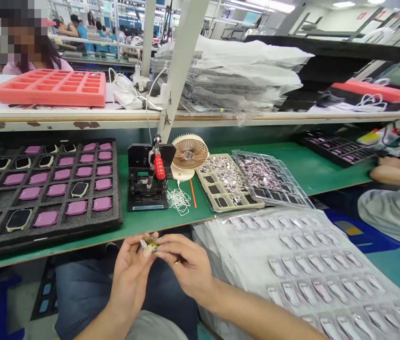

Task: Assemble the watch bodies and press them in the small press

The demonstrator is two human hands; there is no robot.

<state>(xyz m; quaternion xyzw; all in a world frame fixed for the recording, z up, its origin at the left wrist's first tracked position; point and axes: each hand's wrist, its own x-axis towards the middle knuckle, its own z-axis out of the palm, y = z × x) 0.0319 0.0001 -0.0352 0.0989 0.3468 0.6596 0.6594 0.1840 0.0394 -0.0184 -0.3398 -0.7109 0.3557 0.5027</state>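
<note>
Just in front of the bench edge, my left hand and my right hand meet around a small pale part with yellow and dark areas on its upper side, about the size of a watch case. Left fingers and thumb grip it from the left and below; the right thumb and fingertips pinch its right side. Fingers cover most of its edges, and its exact kind is unclear. On the bench to the left, a black foam tray holds purple watch cases and several pale-framed watches with dark screens.
Behind my hands stand a black clamp fixture with a red handle and a small fan. A white cord and orange stick lie beside them. Rightward are parts trays and a plastic-covered tray stack. Another person's arm is at far right.
</note>
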